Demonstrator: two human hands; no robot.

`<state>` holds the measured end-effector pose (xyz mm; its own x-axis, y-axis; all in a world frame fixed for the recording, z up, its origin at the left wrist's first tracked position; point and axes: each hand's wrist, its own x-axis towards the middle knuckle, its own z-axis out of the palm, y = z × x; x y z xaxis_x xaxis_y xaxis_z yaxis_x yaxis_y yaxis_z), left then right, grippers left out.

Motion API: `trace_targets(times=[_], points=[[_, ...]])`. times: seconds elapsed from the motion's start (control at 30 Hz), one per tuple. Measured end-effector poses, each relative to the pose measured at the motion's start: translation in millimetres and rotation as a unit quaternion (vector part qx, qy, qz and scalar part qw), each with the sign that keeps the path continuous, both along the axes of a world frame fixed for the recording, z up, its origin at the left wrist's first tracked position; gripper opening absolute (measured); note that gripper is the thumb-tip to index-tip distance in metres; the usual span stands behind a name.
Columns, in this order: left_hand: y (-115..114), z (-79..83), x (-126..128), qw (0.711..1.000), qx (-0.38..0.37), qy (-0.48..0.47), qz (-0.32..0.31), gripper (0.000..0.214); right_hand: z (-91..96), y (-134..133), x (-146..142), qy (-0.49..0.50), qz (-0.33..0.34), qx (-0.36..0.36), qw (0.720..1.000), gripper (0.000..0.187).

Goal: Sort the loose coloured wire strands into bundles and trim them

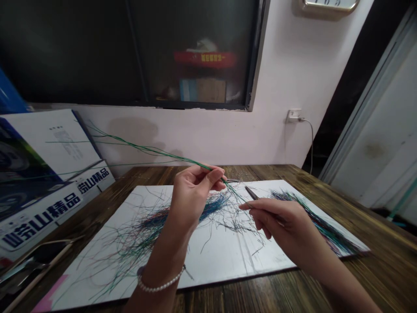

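Note:
My left hand is closed in a pinch on a bundle of thin green wires. The long loose ends fan out to the left, while the short ends slant down toward my right hand. Curled fingers of that hand hold a narrow dark metal tool; its tip points up and left, and its rear is hidden in the palm. The right fingertips are at the short wire ends. Under my hands, a white board carries a tangled pile of blue, green and red wires.
Dark and green wires lie in a bunch along the board's right side. Short scraps are scattered mid-board. The board rests on a wooden table. A printed carton stands at left, and a plugged-in cable hangs on the wall.

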<state>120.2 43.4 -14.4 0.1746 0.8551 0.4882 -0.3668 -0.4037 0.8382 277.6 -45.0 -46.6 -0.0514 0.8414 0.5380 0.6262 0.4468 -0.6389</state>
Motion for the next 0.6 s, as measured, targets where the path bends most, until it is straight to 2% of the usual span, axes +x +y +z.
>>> trace_targets(times=[0.2,0.33,0.47,0.6], points=[[1.7,-0.8,-2.5,1.0,0.0,0.007,0.015,0.009,-1.5,0.3,2.2,-0.031,-0.001,0.04,0.999,0.021],[3.0,-1.2,-4.5,1.0,0.004,0.004,0.026,0.009,-1.4,5.2,4.9,-0.037,-0.005,0.032,0.999,0.021],[5.1,0.5,-6.9,0.998,-0.004,-0.033,0.06,0.011,-7.0,19.8,18.8,-0.04,-0.028,-0.046,0.998,0.021],[7.7,3.0,-9.4,0.989,-0.007,-0.091,0.119,0.011,-20.5,40.3,46.2,-0.103,-0.039,-0.178,0.978,0.031]])
